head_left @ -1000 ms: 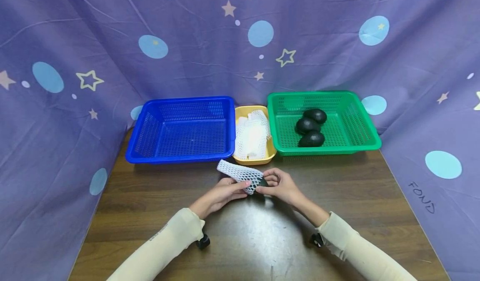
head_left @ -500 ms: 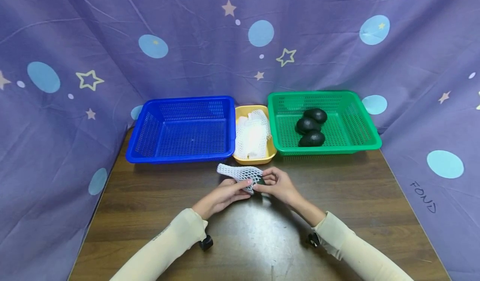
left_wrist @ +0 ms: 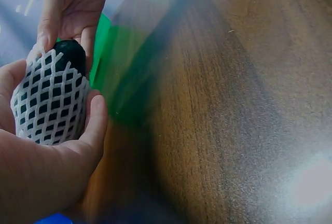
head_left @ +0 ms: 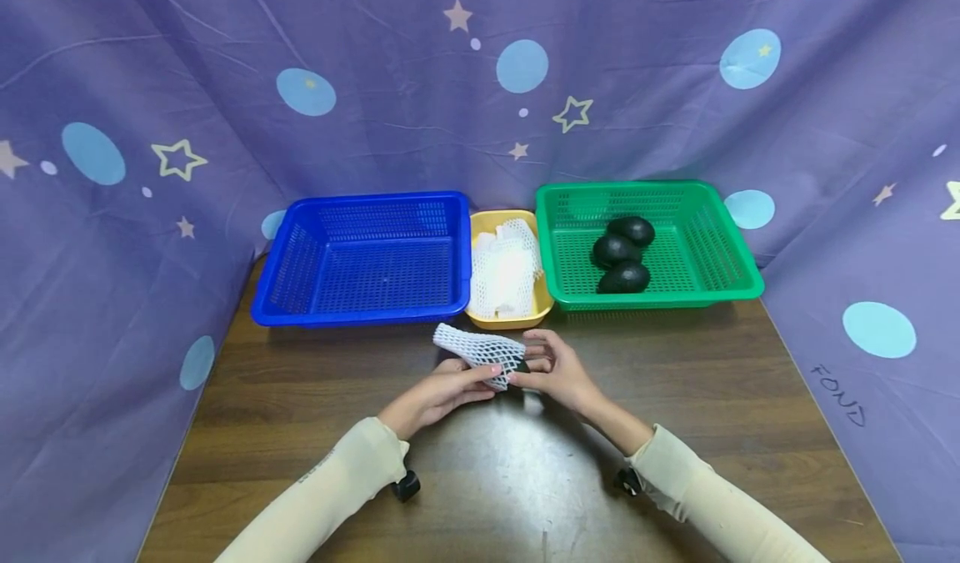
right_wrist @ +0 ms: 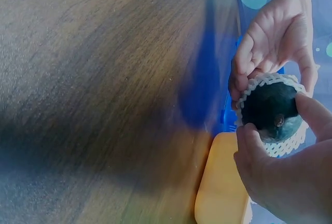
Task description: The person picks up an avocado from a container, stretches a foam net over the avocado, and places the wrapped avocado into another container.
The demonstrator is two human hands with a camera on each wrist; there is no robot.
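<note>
In front of the yellow tray, both hands hold a dark avocado (right_wrist: 270, 105) partly inside a white foam net sleeve (head_left: 480, 348). My left hand (head_left: 444, 389) grips the netted part, its thumb on top of the mesh. From the other side, my right hand (head_left: 564, 374) pinches the avocado and the sleeve's open rim between thumb and fingers. The stem end stays bare in the right wrist view. Mesh stretches round most of the fruit in the left wrist view, while the sleeve's narrow tail points up and left in the head view.
A blue basket (head_left: 262, 304) stands at the back left, and a green basket (head_left: 738, 292) with three avocados (head_left: 625, 278) at the back right. Between them, a yellow tray (head_left: 510, 324) holds several white foam nets (head_left: 498, 275). Purple curtains (head_left: 375, 62) border the wooden table (head_left: 720, 413).
The sleeve's tail dipped slightly, then rose again. My right hand's upper fingers have lifted a little from the sleeve's rim, while both hands stay in nearly the same place.
</note>
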